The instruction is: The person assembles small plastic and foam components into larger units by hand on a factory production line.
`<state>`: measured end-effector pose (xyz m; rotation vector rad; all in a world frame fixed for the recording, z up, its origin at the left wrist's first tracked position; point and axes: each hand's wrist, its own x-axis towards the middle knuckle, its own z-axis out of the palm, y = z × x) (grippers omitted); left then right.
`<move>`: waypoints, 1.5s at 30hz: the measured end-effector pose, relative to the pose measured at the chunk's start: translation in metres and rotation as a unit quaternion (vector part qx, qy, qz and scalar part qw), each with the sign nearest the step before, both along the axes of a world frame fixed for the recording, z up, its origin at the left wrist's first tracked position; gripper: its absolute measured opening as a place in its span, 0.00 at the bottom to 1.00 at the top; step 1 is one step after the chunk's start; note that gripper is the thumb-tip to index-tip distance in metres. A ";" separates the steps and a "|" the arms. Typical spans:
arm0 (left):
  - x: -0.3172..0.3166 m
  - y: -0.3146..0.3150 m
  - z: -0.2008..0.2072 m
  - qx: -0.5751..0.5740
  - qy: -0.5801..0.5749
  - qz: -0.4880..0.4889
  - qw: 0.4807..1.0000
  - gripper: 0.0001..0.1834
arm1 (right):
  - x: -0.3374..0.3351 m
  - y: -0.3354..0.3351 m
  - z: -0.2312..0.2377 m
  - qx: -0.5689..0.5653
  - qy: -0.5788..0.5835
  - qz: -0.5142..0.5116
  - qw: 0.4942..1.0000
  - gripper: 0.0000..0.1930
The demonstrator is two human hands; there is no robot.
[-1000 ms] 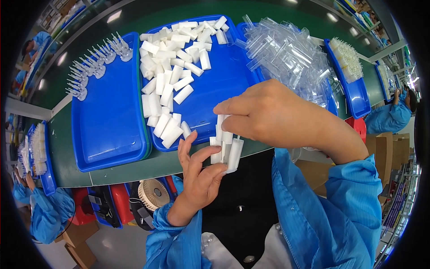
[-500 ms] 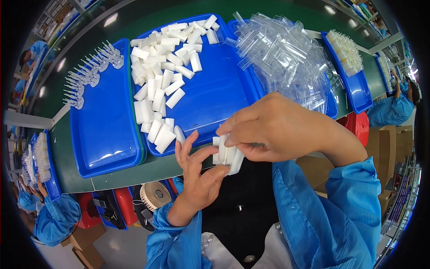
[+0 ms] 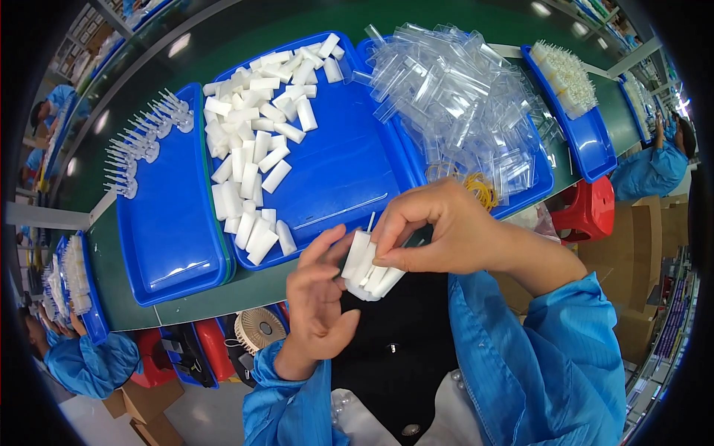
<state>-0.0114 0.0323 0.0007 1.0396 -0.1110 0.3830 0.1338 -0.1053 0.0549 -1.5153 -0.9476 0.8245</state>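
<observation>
In front of my chest is a cluster of white blocks, set close together on a pale base with a thin pin sticking up among them. My right hand pinches the cluster from above between thumb and fingers. Just left of it, my left hand has its fingers apart and its thumb off the blocks; whether a fingertip touches behind is hard to see. Loose white blocks lie heaped over the left part of the middle blue tray.
Pinned clear bases line the far side of the left blue tray. Clear plastic sleeves and yellow rubber bands fill the right tray. Beyond is a tray of white pinned pieces. A fan sits below the table edge.
My left thumb has come off the cluster and the hand has shifted slightly down. The cluster has tilted in my right hand's pinch. The view has turned slightly, showing the rubber bands.
</observation>
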 end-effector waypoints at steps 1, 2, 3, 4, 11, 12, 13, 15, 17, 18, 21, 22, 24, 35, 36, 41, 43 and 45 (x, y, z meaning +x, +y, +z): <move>0.001 0.006 -0.002 0.016 -0.027 -0.037 0.999 0.23 | -0.004 -0.002 0.001 0.005 -0.016 -0.028 0.999 0.04; 0.003 0.006 -0.003 0.018 -0.028 -0.038 0.999 0.23 | -0.008 -0.003 0.001 0.010 -0.032 -0.055 0.998 0.04; 0.005 0.005 -0.005 0.104 -0.017 -0.010 0.994 0.22 | -0.010 -0.005 -0.001 0.015 -0.010 -0.062 0.998 0.05; 0.007 0.004 -0.005 0.188 -0.007 0.018 0.982 0.20 | -0.013 -0.007 0.002 0.016 -0.010 -0.064 0.998 0.05; 0.019 -0.009 0.008 0.472 0.006 0.115 0.874 0.14 | -0.022 -0.022 -0.012 0.056 0.052 -0.137 0.988 0.07; 0.022 -0.013 0.009 0.467 -0.007 0.103 0.878 0.14 | -0.024 -0.025 -0.016 0.078 0.060 -0.133 0.986 0.08; 0.022 -0.014 0.011 0.507 -0.007 0.110 0.855 0.15 | -0.025 -0.028 -0.019 0.102 0.070 -0.121 0.985 0.08; 0.023 -0.019 0.008 0.523 -0.006 0.120 0.844 0.18 | -0.026 -0.033 -0.021 0.111 0.069 -0.135 0.982 0.08; 0.026 -0.024 0.006 0.518 -0.026 0.110 0.848 0.18 | -0.026 -0.041 -0.025 0.124 0.055 -0.142 0.981 0.09; 0.026 -0.025 0.006 0.520 -0.030 0.114 0.846 0.18 | -0.024 -0.047 -0.023 0.125 0.051 -0.150 0.980 0.09; 0.032 -0.029 0.008 0.481 -0.035 0.077 0.872 0.17 | -0.012 -0.069 -0.009 0.146 -0.111 -0.150 0.971 0.11; 0.034 -0.030 0.009 0.460 -0.027 0.058 0.885 0.16 | -0.004 -0.080 -0.006 0.138 -0.216 -0.204 0.945 0.11; 0.037 -0.033 0.007 0.426 -0.015 0.044 0.903 0.14 | 0.020 -0.106 -0.010 0.061 -0.436 -0.339 0.832 0.06; 0.065 -0.055 0.007 0.312 0.016 -0.053 0.949 0.13 | 0.099 -0.175 -0.041 -0.241 -0.485 -0.356 0.762 0.15; 0.068 -0.057 0.010 0.310 0.015 -0.059 0.949 0.13 | 0.101 -0.175 -0.043 -0.230 -0.485 -0.355 0.765 0.16; 0.075 -0.062 0.018 0.336 0.022 -0.050 0.940 0.11 | 0.105 -0.177 -0.043 -0.209 -0.444 -0.352 0.798 0.16; 0.076 -0.063 0.016 0.340 0.021 -0.036 0.940 0.10 | 0.106 -0.179 -0.046 -0.208 -0.420 -0.346 0.813 0.15; 0.076 -0.062 0.015 0.346 0.029 -0.026 0.937 0.11 | 0.106 -0.179 -0.051 -0.146 -0.469 -0.379 0.784 0.13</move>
